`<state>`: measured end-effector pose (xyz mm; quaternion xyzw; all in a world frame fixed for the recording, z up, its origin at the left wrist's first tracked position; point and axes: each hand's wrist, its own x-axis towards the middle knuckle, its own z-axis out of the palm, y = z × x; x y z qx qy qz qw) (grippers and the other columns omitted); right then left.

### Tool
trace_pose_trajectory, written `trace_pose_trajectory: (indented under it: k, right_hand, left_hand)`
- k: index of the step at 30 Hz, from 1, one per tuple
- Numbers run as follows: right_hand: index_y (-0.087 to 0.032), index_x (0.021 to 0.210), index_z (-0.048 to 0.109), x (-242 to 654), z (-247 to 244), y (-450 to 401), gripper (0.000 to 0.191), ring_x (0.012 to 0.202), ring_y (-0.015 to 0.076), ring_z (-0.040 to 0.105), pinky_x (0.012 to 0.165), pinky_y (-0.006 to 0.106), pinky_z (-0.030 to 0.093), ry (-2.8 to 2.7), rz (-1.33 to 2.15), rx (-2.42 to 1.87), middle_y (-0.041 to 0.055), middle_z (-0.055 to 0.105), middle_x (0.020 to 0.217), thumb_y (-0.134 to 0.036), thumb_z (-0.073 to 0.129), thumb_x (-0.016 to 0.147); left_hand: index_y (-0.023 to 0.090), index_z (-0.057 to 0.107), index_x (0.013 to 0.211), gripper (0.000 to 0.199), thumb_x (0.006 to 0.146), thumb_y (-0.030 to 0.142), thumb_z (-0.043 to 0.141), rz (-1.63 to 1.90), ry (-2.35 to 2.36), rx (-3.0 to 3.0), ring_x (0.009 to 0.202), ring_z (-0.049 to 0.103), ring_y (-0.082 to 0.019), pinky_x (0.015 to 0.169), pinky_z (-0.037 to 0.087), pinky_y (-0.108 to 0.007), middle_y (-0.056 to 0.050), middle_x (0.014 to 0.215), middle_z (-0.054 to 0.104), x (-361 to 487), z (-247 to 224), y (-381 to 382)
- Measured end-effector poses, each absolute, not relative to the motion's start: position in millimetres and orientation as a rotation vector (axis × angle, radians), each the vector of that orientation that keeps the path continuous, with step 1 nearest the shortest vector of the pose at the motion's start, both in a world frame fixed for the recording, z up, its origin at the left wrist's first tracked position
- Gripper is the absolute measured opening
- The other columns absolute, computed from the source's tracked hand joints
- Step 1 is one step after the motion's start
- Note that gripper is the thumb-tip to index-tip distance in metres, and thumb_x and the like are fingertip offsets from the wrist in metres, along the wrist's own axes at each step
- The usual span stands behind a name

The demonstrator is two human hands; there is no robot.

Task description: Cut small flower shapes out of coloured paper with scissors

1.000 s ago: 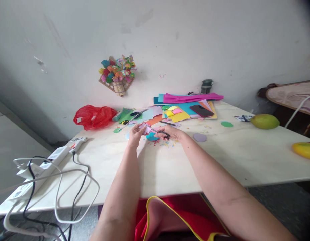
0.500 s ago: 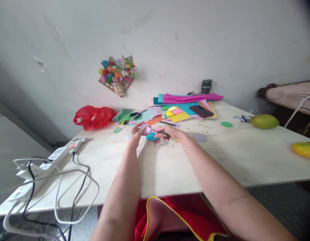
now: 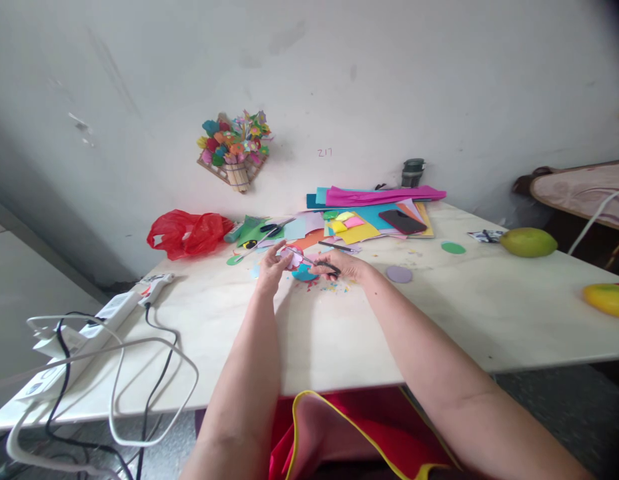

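Near the middle of the table, my left hand pinches a small pink paper piece with scalloped edges. My right hand is closed round the dark handles of a pair of scissors, whose blades point left and reach the pink paper. Below the paper lies a blue paper piece, partly covered. Tiny coloured scraps are scattered beside it on the tabletop. A pen rests just beyond my right hand.
Coloured paper sheets with a phone lie at the back. A second pair of scissors and a red plastic bag are left of them. A power strip with cables occupies the left; a green mango sits right.
The pink paper has turned slightly in my left hand, and the scissor blades have shifted a little against it. My arms stay in nearly the same place.
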<state>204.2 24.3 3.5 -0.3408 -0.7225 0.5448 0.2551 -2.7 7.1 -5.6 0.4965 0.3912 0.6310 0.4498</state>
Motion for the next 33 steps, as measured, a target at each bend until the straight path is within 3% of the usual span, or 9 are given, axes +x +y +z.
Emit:
trace_pose_trajectory:
  k: [13, 23, 26, 33]
  right_hand:
    - [-0.015, 0.071, 0.061, 203, 5, 23, 0.031, 0.039, 0.0045, 0.04, 0.037, 0.017, 0.026, -1.945, 1.47, -0.945, -0.005, 0.051, 0.05, -0.041, 0.077, 0.074]
    - [-0.014, 0.068, 0.063, 194, -9, 33, 0.033, 0.04, 0.0056, 0.037, 0.038, 0.019, 0.027, -1.926, 1.299, -0.981, -0.0061, 0.047, 0.046, -0.044, 0.078, 0.067]
    - [-0.014, 0.078, 0.069, 192, -6, 31, 0.035, 0.04, 0.0065, 0.037, 0.039, 0.019, 0.027, -1.925, 1.256, -0.987, -0.0067, 0.047, 0.046, -0.046, 0.077, 0.066]
    - [-0.014, 0.082, 0.071, 189, -4, 29, 0.036, 0.039, 0.0063, 0.034, 0.039, 0.021, 0.024, -1.908, 1.228, -0.945, -0.0084, 0.046, 0.045, -0.045, 0.076, 0.064]
  left_hand:
    - [0.015, 0.065, 0.111, 0.074, 0.049, 0.046, 0.092, 1.57, 0.993, 1.242, 0.051, 0.061, -0.014, 0.053, 0.051, -0.028, 0.003, 0.059, 0.066, -4, -8, 10]
    - [0.016, 0.054, 0.12, 0.089, 0.049, 0.052, 0.092, 1.673, 1.058, 1.166, 0.048, 0.063, -0.016, 0.053, 0.052, -0.029, 0.003, 0.06, 0.068, -4, -25, 25]
    - [0.017, 0.053, 0.12, 0.089, 0.048, 0.049, 0.093, 1.682, 1.055, 1.123, 0.05, 0.064, -0.016, 0.055, 0.053, -0.029, 0.003, 0.061, 0.068, -1, -24, 24]
    - [0.015, 0.064, 0.093, 0.064, 0.047, 0.049, 0.093, 1.668, 1.005, 1.067, 0.054, 0.063, -0.015, 0.058, 0.054, -0.03, -0.001, 0.065, 0.068, 7, -17, 16]
